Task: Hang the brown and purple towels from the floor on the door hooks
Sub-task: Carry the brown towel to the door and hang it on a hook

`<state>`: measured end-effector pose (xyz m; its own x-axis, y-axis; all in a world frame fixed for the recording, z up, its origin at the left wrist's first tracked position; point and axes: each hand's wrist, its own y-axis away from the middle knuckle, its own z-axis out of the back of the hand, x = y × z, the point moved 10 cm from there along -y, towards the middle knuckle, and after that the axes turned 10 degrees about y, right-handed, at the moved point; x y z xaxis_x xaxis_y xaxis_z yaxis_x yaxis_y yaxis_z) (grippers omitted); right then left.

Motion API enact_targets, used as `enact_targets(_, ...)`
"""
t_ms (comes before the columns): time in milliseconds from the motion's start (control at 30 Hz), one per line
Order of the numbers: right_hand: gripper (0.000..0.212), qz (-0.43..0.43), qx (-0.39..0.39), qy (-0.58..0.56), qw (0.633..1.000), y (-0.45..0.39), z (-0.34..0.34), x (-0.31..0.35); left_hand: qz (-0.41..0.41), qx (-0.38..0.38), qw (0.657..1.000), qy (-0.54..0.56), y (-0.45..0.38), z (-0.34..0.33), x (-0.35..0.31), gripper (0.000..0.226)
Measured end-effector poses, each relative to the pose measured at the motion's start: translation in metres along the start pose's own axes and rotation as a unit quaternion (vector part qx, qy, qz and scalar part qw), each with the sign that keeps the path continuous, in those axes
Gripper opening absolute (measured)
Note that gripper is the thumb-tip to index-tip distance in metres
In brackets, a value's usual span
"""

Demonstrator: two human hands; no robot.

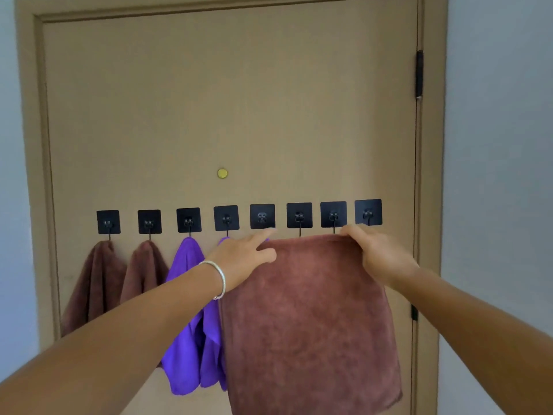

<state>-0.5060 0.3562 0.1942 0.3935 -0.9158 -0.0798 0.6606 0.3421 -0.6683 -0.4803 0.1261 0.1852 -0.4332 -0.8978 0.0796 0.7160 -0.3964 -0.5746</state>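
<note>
Below the row of 8 black hooks (299, 215), my left hand (242, 259) and right hand (377, 256) both pinch the spread brown towel's (308, 324) top edge.

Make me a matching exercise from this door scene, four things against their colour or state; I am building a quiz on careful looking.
Things:
1. first hook from the left
2. third hook from the left
3. last hook on the right
4. spread brown towel

States:
A. bears a purple towel
B. held along its top edge by the left hand and the right hand
C. bears a hanging brown towel
D. no towel hanging from it

Pairs: 1-C, 2-A, 3-D, 4-B
</note>
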Motion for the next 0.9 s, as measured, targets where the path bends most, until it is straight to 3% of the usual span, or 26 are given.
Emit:
enact_targets(100, 0.051, 0.145, -0.036, 0.084, 0.985, -0.006, -0.008, 0.020, 0.034, 0.003, 0.999, 0.003, -0.014, -0.014, 0.005, 0.017)
enact_targets(167, 0.044, 0.177, -0.052, 0.094, 0.978, -0.012, -0.016, 0.023, 0.065, -0.006, 0.998, -0.023, -0.020, -0.016, 0.011, 0.011)
enact_targets(300, 0.042, 0.136, -0.013, 0.108, 0.985, -0.040, -0.034, 0.016, 0.053, 0.036, 0.988, -0.137, -0.040, -0.025, 0.014, 0.059)
enact_targets(367, 0.025, 0.092, -0.008, 0.106, 0.990, -0.053, -0.037, 0.016, 0.066, 0.027, 0.984, -0.164, -0.048, -0.021, 0.020, 0.064)
enact_targets(500, 0.031, 0.036, -0.013, 0.115, 0.993, -0.071, -0.037, 0.023, 0.062, 0.056, 0.974, -0.209, -0.071, -0.030, 0.025, 0.071)
enact_targets(567, 0.027, 0.029, 0.023, 0.203, 0.979, -0.077, -0.043, 0.027, 0.053, 0.074, 0.969, -0.229, -0.082, -0.035, 0.028, 0.077)
enact_targets(767, 0.038, 0.049, 0.058, 0.339, 0.938, -0.081, -0.078, 0.045, 0.037, 0.056, 0.971, -0.231, -0.089, -0.061, 0.023, 0.069)
enact_targets(900, 0.041, 0.045, 0.085, 0.322, 0.942, -0.069, -0.101, 0.048, 0.039, 0.054, 0.976, -0.208, -0.081, -0.075, 0.017, 0.049)
